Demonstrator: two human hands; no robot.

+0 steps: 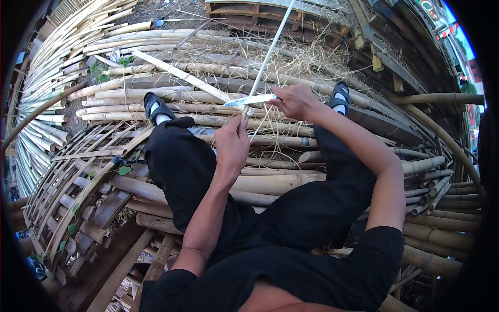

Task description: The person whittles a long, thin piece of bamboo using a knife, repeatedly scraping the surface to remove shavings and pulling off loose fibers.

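My left hand (232,143) is closed round the near end of a long, thin bamboo strip (269,49), which slants away from me toward the top of the view. In my right hand (297,102) is a knife (248,100), its pale blade pointing left. The blade lies across the strip just beyond my left fingers and appears to touch it. The knife's handle is mostly hidden in my right fist. A wider flat bamboo slat (179,74) lies on the poles to the left of the blade.
Bamboo poles (280,183) lie crosswise under and before my legs, with straw-like shavings (312,61) scattered over them. A wooden pallet (260,11) stands ahead. A woven bamboo lattice (78,192) is at left, and stacked planks (397,57) rise at right.
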